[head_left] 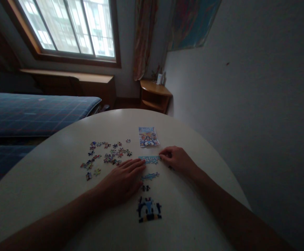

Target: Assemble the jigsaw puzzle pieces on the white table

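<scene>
- Light-blue and joined end to end, a jigsaw strip (pixel 150 160) lies on the white table (pixel 110 125) between your 2 hands, near a printed picture sheet (pixel 148 136).
- Your left hand (pixel 127 177) rests palm down, fingers extended, fingertips at the strip's left end; nothing is seen gripped, and you appear to be steadying it.
- Your right hand (pixel 178 159) meets the opposite end, thumb and forefinger drawn into a narrow pinch; whether a piece sits between them, you cannot tell from this view.
- The step in hand looks like fitting the strip's right edge.
- Nearer you lie a smaller blue cluster (pixel 150 176), 2 small dark pieces (pixel 148 188) and a joined section (pixel 149 210) showing 2 cartoon eyes.
- Loose pieces (pixel 120 152) lie scattered to the left, some near your left hand.
- The next move seems to call for lining up knob and socket, then a light press while your left fingers keep the strip from sliding; too much force could buckle it.
</scene>
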